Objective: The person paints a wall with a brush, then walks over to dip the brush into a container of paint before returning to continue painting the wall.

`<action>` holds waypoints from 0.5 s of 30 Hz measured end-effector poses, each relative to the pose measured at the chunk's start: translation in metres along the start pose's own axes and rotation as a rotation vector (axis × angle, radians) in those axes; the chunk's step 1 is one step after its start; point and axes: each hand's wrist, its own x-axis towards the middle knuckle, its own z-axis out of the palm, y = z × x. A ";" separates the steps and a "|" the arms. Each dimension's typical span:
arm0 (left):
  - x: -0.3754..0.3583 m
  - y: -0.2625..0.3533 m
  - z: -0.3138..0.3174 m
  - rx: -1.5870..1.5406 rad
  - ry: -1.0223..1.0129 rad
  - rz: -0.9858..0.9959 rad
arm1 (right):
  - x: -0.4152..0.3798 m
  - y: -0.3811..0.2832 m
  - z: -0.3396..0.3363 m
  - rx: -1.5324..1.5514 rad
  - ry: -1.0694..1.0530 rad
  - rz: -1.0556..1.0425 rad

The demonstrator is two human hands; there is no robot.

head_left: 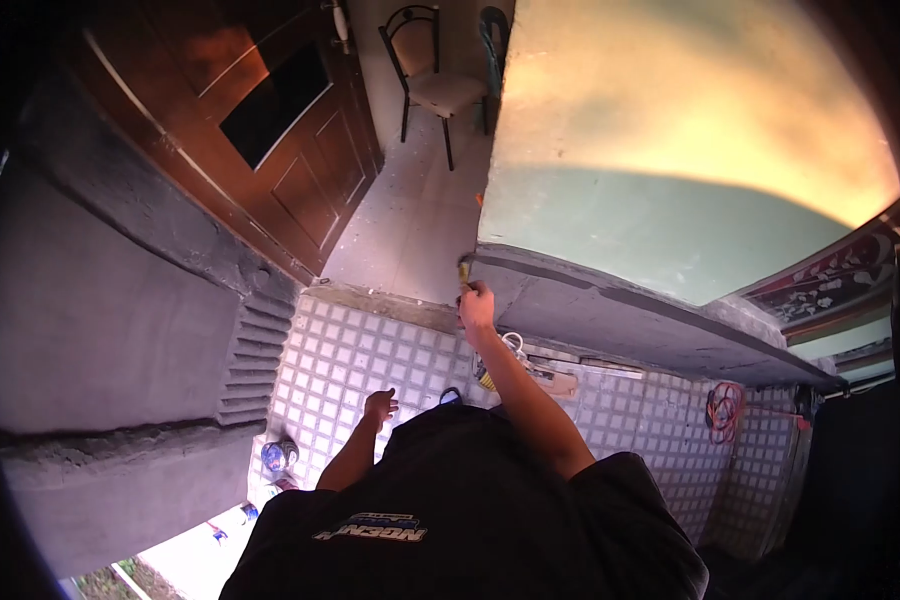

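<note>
My right hand (477,303) reaches forward to the corner of a wall and is closed around a small paintbrush (464,272). The brush tip touches the end of the dark grey band (610,310) that runs along the bottom of the green and yellow wall (670,150). Held lower and closer to my body, my left hand (379,405) has its fingers loosely spread and holds nothing. It hovers over the white square-tiled floor (340,360). My black shirt fills the bottom of the view.
A brown wooden door (270,150) stands open at left beside a grey wall (100,300). A metal chair (435,85) sits in the far passage. Tools (530,370) lie on the tiles below my arm, an orange cord (725,408) to the right, a small can (278,455) at left.
</note>
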 end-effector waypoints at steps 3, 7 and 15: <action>0.009 -0.028 -0.011 0.002 -0.004 -0.072 | 0.022 0.014 -0.001 -0.208 -0.271 -0.058; 0.000 -0.061 -0.024 0.056 0.073 -0.168 | 0.032 0.001 -0.042 -0.103 -0.101 -0.080; 0.000 -0.080 -0.031 0.303 -0.020 0.011 | 0.026 0.009 -0.134 -0.010 0.332 -0.249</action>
